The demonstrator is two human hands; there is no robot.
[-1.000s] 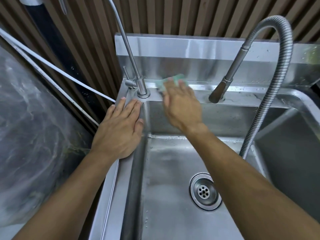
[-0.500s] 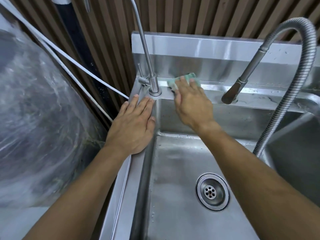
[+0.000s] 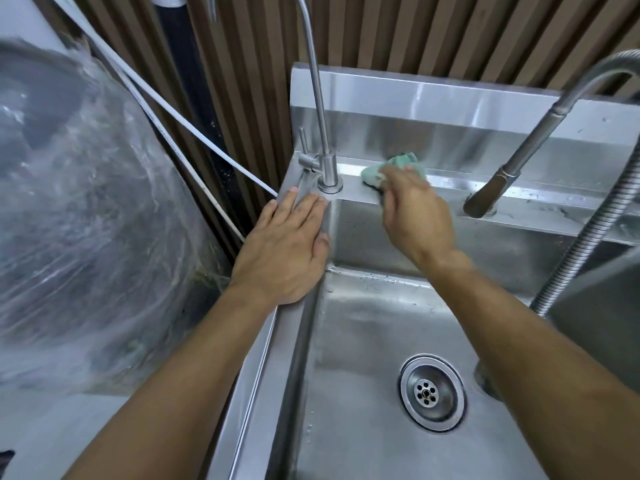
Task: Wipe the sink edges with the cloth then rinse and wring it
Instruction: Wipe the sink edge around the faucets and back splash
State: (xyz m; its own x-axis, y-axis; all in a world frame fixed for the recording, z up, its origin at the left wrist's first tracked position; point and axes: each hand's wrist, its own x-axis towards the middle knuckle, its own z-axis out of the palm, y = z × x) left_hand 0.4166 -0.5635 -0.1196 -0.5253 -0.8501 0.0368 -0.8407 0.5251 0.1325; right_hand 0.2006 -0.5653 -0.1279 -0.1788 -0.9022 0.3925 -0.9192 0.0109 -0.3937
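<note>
A green cloth [image 3: 406,162] lies on the back ledge of the steel sink [image 3: 450,186], between the two faucets. My right hand [image 3: 415,220] presses down on the cloth with its fingers laid over it, so most of the cloth is hidden. My left hand [image 3: 284,247] rests flat on the sink's left rim, fingertips close to the base of the slim faucet [image 3: 327,168]. The basin is wet, with droplets near its back wall.
A pull-down faucet head [image 3: 491,192] with a ribbed metal hose [image 3: 581,244] stands right of the cloth. The drain [image 3: 431,396] sits in the basin floor. A large plastic-wrapped object [image 3: 86,202] and white cables [image 3: 194,133] crowd the left side.
My right hand and the cloth have slid slightly left along the back ledge toward the slim faucet. The left hand stays put on the rim; the camera has shifted left.
</note>
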